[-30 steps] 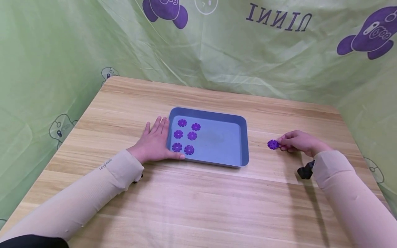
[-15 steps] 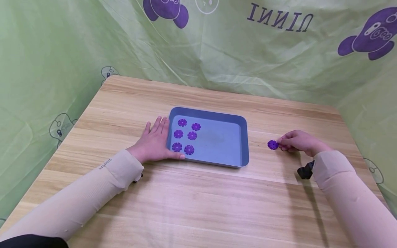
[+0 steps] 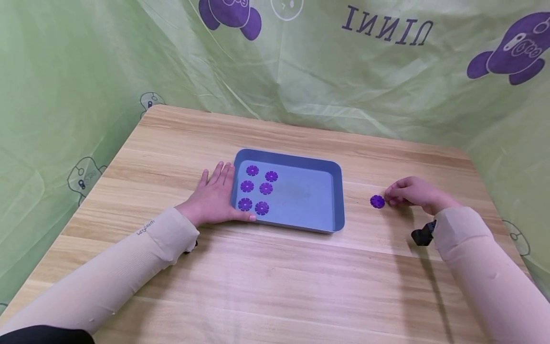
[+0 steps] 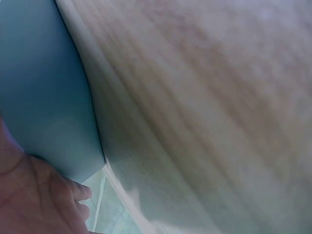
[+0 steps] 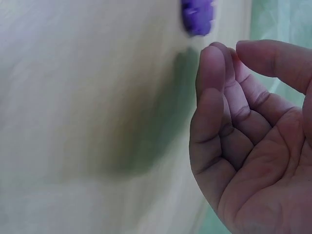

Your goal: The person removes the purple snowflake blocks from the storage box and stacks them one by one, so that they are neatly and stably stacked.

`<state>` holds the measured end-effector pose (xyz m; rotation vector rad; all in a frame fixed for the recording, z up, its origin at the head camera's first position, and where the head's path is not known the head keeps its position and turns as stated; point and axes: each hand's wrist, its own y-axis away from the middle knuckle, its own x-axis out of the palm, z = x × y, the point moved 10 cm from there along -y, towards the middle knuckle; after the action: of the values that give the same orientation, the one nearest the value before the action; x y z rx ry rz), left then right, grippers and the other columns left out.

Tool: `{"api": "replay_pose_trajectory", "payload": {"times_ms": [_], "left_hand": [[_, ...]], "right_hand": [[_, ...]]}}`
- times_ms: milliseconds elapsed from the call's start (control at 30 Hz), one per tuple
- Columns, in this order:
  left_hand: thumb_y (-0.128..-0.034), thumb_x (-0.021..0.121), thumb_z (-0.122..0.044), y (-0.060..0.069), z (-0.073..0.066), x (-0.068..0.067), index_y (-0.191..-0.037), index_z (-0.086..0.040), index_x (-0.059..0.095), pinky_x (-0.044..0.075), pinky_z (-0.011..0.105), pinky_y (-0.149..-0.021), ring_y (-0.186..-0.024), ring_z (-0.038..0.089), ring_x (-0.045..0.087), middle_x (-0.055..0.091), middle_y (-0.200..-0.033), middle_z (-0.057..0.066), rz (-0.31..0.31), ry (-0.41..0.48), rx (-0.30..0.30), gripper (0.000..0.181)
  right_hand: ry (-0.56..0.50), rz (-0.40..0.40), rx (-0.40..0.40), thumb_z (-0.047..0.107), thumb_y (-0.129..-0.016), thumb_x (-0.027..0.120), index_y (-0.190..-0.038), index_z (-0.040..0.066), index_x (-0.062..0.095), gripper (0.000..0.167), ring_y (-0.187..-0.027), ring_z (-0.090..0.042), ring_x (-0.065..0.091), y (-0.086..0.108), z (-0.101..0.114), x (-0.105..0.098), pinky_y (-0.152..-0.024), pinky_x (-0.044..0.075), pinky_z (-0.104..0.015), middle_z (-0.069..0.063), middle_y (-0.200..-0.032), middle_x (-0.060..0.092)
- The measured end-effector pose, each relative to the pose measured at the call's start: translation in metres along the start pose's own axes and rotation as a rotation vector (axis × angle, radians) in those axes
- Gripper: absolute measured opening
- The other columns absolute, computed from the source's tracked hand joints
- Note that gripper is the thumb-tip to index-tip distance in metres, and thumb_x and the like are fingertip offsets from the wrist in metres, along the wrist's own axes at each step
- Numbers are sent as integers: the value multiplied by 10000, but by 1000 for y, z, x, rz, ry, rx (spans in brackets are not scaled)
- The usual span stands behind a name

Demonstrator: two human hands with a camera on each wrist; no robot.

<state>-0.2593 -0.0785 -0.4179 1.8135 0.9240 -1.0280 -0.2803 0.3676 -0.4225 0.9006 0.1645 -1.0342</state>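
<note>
My left hand [image 3: 215, 198] lies with straight fingers along the left wall of a blue-grey rectangular tray [image 3: 338, 203], its thumb on the near rim. Inside the tray, on the left side, several purple notched plastic discs [image 3: 247, 186] lie in two columns. Another purple notched disc [image 3: 377, 201] is on the table to the tray's right. Just right of that disc is my right hand [image 3: 416, 193], fingers loosely bent and holding nothing. The right wrist view shows a gap between the fingertips [image 5: 212, 63] and the purple disc [image 5: 197, 17], which looks thick and blurred there.
The wooden table [image 3: 275, 282] carries the tray near its middle. Green printed cloth [image 3: 301, 71] hangs behind the table and along both sides. A black wrist device [image 3: 423, 234] sits under the right cuff.
My right hand has let go of the purple disc and drawn slightly up from it; the disc now lies on the table. My left hand and the tray have not moved.
</note>
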Motion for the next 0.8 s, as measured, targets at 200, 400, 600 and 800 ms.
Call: {"api": "replay_pose_trajectory", "payload": {"times_ms": [200, 400, 600, 800], "left_hand": [[-705, 648, -901, 1, -1, -2, -1614, 54, -62, -125, 564, -1212, -1555, 350, -147, -67, -1699, 225, 3, 0, 0, 1498], [-701, 638, -911, 3, -2, -2, -1612, 51, -72, -121, 560, -1213, -1553, 349, -148, -75, -1695, 226, 6, -10, 1, 1504], [-690, 619, -931, 3, -2, -3, -1614, 44, -74, -124, 556, -1213, -1551, 342, -159, -99, -1694, 216, 5, -22, -1, 1512], [-684, 614, -939, 4, -2, -6, -1616, 49, -50, -176, 550, -1193, -1548, 353, -169, -112, -1691, 226, -14, -59, -6, 1512]], "right_hand": [[-16, -27, -63, 141, -1086, 535, -1235, -174, 572, 350, -849, -83, 599, -4, 34, 2, -790, 550, -245, -10, -967, 696], [-12, -6, -147, 128, -1081, 538, -1242, -174, 568, 344, -927, -149, 641, -12, 83, 23, -847, 561, -279, -91, -1049, 708], [-33, 6, -191, 118, -1063, 561, -1233, -144, 595, 314, -947, -146, 647, -23, 122, 40, -892, 549, -337, -116, -1065, 707], [-27, 35, -180, 151, -1032, 597, -1185, -97, 622, 292, -900, -150, 608, -37, 155, 55, -899, 521, -365, -82, -1000, 685]]}}
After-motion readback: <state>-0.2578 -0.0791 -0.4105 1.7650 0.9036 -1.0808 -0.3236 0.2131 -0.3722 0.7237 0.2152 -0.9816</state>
